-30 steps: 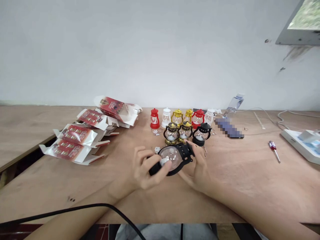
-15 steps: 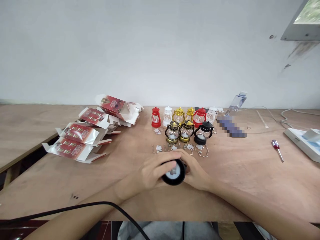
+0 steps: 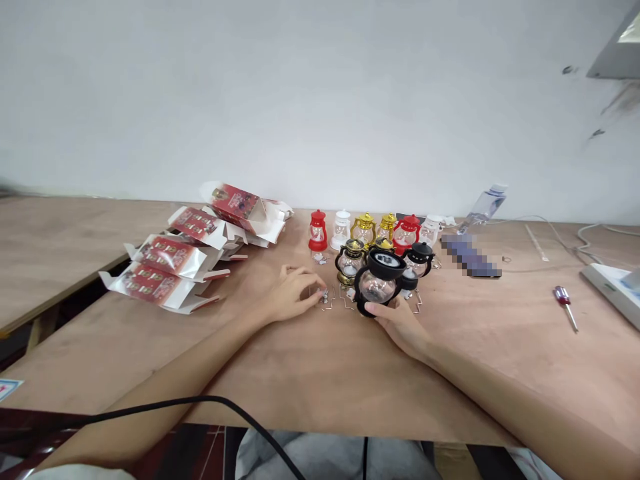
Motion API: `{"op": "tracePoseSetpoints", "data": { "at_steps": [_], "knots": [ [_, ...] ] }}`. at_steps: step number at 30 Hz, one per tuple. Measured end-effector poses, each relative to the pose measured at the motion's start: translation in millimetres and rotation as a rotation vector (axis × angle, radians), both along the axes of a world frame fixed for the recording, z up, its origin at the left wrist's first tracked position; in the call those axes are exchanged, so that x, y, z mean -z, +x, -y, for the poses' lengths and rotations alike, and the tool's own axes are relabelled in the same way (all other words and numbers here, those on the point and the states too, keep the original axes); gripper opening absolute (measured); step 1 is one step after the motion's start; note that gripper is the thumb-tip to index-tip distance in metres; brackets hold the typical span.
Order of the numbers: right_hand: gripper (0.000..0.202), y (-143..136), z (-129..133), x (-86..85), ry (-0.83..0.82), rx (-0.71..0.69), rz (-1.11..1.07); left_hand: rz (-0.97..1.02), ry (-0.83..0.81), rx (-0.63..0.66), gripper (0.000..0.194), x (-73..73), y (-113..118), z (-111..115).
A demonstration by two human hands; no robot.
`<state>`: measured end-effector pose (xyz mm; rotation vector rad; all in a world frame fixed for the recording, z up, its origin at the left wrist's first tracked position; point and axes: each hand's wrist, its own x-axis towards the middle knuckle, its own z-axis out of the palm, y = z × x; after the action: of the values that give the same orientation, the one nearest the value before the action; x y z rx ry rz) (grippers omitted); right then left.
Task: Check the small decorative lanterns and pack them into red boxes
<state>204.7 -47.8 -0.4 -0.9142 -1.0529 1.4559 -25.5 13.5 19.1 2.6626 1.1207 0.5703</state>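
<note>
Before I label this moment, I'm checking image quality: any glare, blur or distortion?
Head view: soft light, the table dimmer toward its front; head view: glare on a red box; head view: small parts by the left hand look soft, and pixelation covers much of a phone-like item; head view: forearms stretch toward the corners, probably lens distortion.

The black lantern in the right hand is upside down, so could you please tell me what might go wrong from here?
The black lantern, held base up by the right hand alone, might slip and drop onto the table.
In this view it overlaps some standing lanterns, so a careless swing could perhaps tip one.
The left hand is at small loose pieces, which could scatter if nudged.
</note>
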Motion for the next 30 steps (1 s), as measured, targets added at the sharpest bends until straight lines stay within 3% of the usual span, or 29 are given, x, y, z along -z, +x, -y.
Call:
{"op": "tracePoseSetpoints", "data": {
  "at_steps": [4,8,16,23,30],
  "knots": [
    [0.043,-1,5,-3.7,0.068,-0.064,0.147,-0.073,0.082,-0.033,0.019,1.2,-1,-2],
    [0.045,-1,8,-6.9,0.072,-0.088,0.250,-0.084,0.172,0.035,0.015,0.6,-3,-1],
    [0.052,-5,10,3.3,0.213,-0.096,0.398,-0.131,0.227,0.114,0.016,4.2,-4,-4],
    [0.045,-6,12,4.6,0.366,-0.072,0.509,-0.036,0.345,-0.006,0.023,-0.4,1,2],
    [0.042,-4,12,2.4,0.374,-0.043,0.495,-0.150,0.173,0.080,0.016,1.1,1,1]
  ]
}}
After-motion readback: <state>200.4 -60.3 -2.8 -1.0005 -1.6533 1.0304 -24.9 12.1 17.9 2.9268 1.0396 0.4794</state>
